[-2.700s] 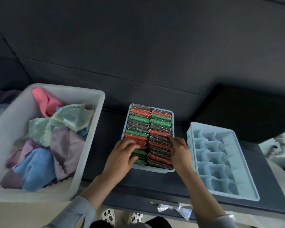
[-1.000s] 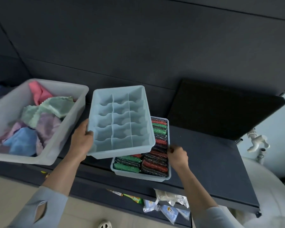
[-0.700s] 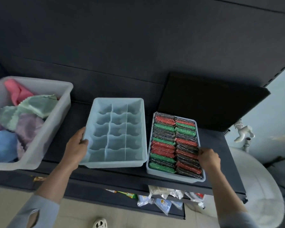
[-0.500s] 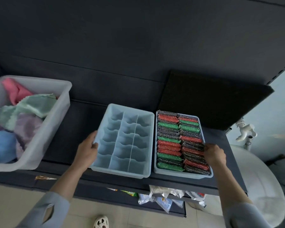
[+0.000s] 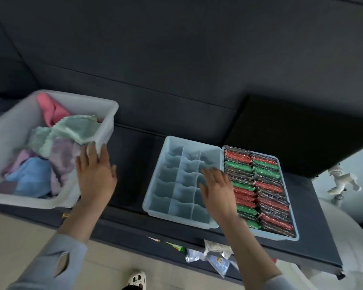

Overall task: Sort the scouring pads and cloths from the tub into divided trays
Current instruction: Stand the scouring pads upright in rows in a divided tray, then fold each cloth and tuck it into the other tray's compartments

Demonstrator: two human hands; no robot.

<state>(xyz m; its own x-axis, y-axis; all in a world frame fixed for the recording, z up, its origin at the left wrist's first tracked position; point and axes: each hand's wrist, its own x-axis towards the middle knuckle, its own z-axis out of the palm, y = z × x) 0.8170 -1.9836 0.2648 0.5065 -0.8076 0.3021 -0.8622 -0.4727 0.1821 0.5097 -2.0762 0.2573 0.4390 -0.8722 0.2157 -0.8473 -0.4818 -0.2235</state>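
- The left hand (image 5: 95,176) has a released grip: its fingers lie straight against the near right corner of the white tub (image 5: 108,122), fingertips at the rim, holding nothing.
- The right hand (image 5: 217,192) is likewise released, fingers spread and relaxed above the right-hand compartments of the empty divided tray (image 5: 166,170); whether it touches the dividers cannot be told.
- The cloths (image 5: 50,151) lie heaped in the tub: pink at the back, pale green and lilac in the middle, blue in front.
- The scouring pads (image 5: 262,185), red, green and dark, stand packed in two rows in the second tray (image 5: 289,237), which sits just right of the empty one, edges touching.
- Tub and both trays rest on the dark surface (image 5: 132,168), the tub well left of the trays.
- Crumpled packets (image 5: 210,256) lie on the level below, and a white shoe (image 5: 137,279) shows on the floor.
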